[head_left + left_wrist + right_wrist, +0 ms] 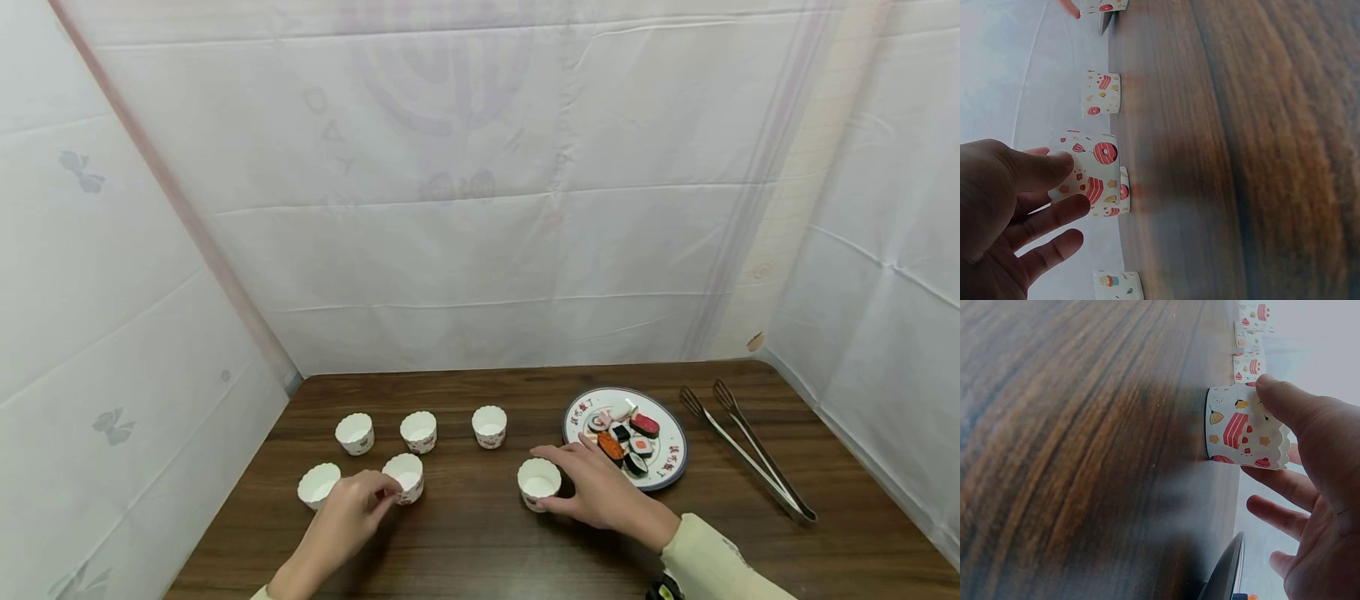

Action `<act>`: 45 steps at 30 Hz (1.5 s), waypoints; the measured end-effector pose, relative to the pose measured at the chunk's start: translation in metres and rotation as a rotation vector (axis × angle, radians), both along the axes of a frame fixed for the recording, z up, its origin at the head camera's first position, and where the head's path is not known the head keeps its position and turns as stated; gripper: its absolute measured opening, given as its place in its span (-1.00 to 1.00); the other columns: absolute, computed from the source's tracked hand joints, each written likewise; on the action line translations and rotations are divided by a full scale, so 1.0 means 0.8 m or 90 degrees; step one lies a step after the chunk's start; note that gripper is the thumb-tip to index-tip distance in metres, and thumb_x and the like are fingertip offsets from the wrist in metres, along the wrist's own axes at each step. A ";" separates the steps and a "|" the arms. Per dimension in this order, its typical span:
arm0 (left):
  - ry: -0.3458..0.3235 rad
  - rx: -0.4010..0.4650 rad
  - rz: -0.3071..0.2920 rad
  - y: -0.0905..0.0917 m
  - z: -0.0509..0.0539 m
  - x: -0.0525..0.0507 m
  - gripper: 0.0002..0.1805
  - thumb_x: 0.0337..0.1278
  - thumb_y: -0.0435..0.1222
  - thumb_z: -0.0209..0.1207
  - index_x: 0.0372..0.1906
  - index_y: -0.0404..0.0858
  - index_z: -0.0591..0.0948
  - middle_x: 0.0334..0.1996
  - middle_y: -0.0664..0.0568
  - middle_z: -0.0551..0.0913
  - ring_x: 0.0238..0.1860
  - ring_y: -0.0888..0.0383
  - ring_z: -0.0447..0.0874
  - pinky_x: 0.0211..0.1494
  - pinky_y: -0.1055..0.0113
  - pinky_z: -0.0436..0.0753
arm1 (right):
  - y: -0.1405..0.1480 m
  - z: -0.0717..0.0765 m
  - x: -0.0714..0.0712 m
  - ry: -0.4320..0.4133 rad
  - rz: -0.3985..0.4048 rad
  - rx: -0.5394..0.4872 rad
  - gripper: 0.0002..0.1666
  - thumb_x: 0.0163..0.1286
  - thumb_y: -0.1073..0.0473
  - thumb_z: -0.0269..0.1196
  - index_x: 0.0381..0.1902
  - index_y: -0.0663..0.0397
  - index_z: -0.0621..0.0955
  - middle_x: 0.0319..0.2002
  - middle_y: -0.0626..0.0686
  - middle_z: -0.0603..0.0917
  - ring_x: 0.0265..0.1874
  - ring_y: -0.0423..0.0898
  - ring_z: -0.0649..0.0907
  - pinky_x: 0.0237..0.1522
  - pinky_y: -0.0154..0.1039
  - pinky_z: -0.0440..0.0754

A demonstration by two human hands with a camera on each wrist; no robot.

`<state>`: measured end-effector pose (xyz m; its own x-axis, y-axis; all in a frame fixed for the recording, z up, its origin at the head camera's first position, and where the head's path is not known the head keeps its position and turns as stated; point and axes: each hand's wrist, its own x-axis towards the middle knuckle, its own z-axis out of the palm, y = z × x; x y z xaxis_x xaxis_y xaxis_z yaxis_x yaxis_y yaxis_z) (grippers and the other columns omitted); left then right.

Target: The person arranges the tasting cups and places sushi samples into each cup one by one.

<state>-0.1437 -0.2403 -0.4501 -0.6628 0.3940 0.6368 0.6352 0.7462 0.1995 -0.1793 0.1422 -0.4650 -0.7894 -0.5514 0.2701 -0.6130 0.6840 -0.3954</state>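
My left hand [348,510] pinches a white paper baking cup [406,481] by its side, between thumb and fingers. In the left wrist view, the printed wall of that baking cup [1088,165] shows red donuts and cake slices. On the right, my right hand [596,487] grips another paper baking cup [538,483], with the thumb on the near side and fingers around the far side. The right wrist view shows this baking cup [1244,428] upright at the wood surface, its scalloped rim towards my palm. Both cups look empty inside.
Three more baking cups stand in a back row, the rightmost cup [490,427] apart from the others. Another cup [318,483] is left of my left hand. Behind my right hand lies a plate [671,425] with several sushi pieces [643,424]. Metal tongs [757,467] lie far right.
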 end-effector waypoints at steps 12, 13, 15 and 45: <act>-0.053 -0.012 0.004 -0.006 -0.009 0.002 -0.64 -0.27 -0.58 0.56 -0.42 -0.11 0.70 -0.46 0.22 0.71 -0.45 0.45 0.52 -0.43 0.45 0.56 | 0.001 -0.001 -0.001 -0.006 -0.003 -0.002 -0.24 0.30 -0.29 0.42 0.37 -0.12 0.56 0.15 -0.10 0.69 0.18 0.02 0.60 0.45 0.31 0.18; -0.055 -0.014 0.006 -0.006 -0.010 0.002 -0.64 -0.27 -0.57 0.56 -0.42 -0.11 0.70 -0.45 0.23 0.71 -0.44 0.45 0.54 -0.43 0.45 0.57 | 0.001 -0.001 -0.001 -0.007 -0.003 -0.003 -0.24 0.30 -0.29 0.42 0.37 -0.13 0.56 0.15 -0.10 0.69 0.18 0.01 0.60 0.45 0.31 0.18; -0.067 -0.016 0.009 -0.006 -0.011 0.002 -0.64 -0.25 -0.57 0.56 -0.42 -0.10 0.70 -0.45 0.24 0.71 -0.43 0.45 0.55 -0.42 0.43 0.58 | 0.001 0.000 -0.001 -0.006 -0.002 -0.005 -0.24 0.30 -0.28 0.42 0.36 -0.13 0.56 0.15 -0.10 0.69 0.17 0.02 0.60 0.45 0.31 0.19; -0.094 -0.029 -0.024 -0.009 -0.008 -0.001 -0.69 -0.19 -0.56 0.53 -0.40 -0.12 0.72 -0.42 0.21 0.73 -0.40 0.35 0.64 -0.38 0.39 0.62 | 0.001 0.001 0.002 -0.015 -0.006 -0.011 -0.25 0.30 -0.27 0.43 0.35 -0.12 0.56 0.14 -0.07 0.69 0.17 0.02 0.61 0.45 0.31 0.20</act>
